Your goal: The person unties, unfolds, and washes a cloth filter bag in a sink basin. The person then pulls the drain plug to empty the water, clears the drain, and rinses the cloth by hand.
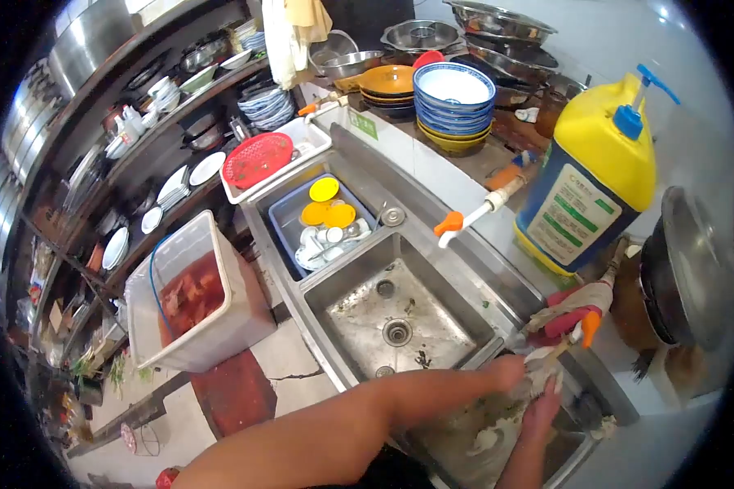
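Both my hands are together over the right sink basin (pixel 481 440), which holds cloudy water with whitish foam and bits of scrap. My left hand (pixel 507 373) is a blurred shape beside a pale, whitish item (pixel 540 376); its fingers are smeared. My right hand (pixel 541 407) has its fingers closed at the lower edge of that same item, with the thumb pointing up. What the item is cannot be made out. Just behind my hands is a tap with an orange handle (pixel 590 329), and pink gloves (pixel 564 322) lie on the ledge.
The middle basin (pixel 391 322) has scraps around its drain. A blue tub (pixel 281 212) holds dishes and yellow lids. Stacked bowls (pixel 455 94) and a yellow detergent jug (pixel 587 175) stand behind. A white bin (pixel 245 301) with reddish liquid is at left, near shelves.
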Demonstrator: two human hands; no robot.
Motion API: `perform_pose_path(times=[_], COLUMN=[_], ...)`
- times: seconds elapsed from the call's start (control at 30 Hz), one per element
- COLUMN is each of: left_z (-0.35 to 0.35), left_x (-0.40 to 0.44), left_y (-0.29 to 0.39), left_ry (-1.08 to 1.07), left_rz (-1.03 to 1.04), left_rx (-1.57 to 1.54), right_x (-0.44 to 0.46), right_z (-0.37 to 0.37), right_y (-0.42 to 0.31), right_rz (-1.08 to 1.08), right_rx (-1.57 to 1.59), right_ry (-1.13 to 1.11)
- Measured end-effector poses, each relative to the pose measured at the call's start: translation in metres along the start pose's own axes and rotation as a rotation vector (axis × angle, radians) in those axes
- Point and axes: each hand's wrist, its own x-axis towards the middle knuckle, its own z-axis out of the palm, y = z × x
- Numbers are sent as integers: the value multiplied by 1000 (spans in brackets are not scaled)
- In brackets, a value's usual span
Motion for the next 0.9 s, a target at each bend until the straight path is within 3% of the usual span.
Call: perform_pose_path(times=[0.03, 0.1, 0.13, 0.2, 0.27, 0.33, 0.4, 0.43, 0.47, 0.5, 0.53, 0.63, 0.67, 0.7, 0.73, 0.77, 0.8, 0.83, 0.9], left_z=[-3, -2, -11, -27, -42, -49, -22, -8, -3, -18, -21, -15, -5, -1, -1, -4, -11, -19, -42], left_x=[4, 12, 11, 5, -6, -13, -3, 0, 1, -8, -10, -17, -24, -29, -27, -28, -31, -35, -34], left_y=[-5, -13, -10, -15, -17, -8, -14, -16, -16, -6, -15, -14, -7, -1, 2, 2, 4, 5, 12], left_ry=[-8, -240, -337, -338, -353, -396, -429, -366, -284, -220, -176, -231, -113, 4, -3, -28, -52, -58, -204], left_rz=[8, 412, 400, 417, 435, 232, 138, 212, 295, 152, 169, 314, 127, -66, -61, 28, 116, 119, -22], left_rx=[1, 340, 336, 252, 157, -120, -58, 151, 350, 144, -4, 174, -40, -251, -255, 28, 311, 308, 357], right_x=[23, 37, 33, 41, 50, 59, 66, 99, 74, 45, 15, 40, 43, 46, 50, 48, 44, 33, 23], right_z=[-5, -5, 7, 22, 24, 30, 38, 6, 27, 52, 77, 48, 43, 42, 44, 45, 46, 53, 55], right_y=[10, 25, 26, 20, 13, 11, 37, 100, 76, 47, 17, 46, 50, 52, 53, 58, 70, 68, 55], right_rz=[80, 155, 94, 29, 14, -31, -268, -283, -38, 230, 477, 395, 394, 343, 288, 285, 409, 522, 513], right_rx=[54, 110, 51, -10, -265, -254, -343, -726, -458, -150, 90, 93, 99, -146, -396, -396, 0, 398, 360], right_ry=[-82, -140, -174, -200, -157, -124, 59, 268, 200, 199, 257, 11, 27, 158, 280, 287, 252, 211, 275])
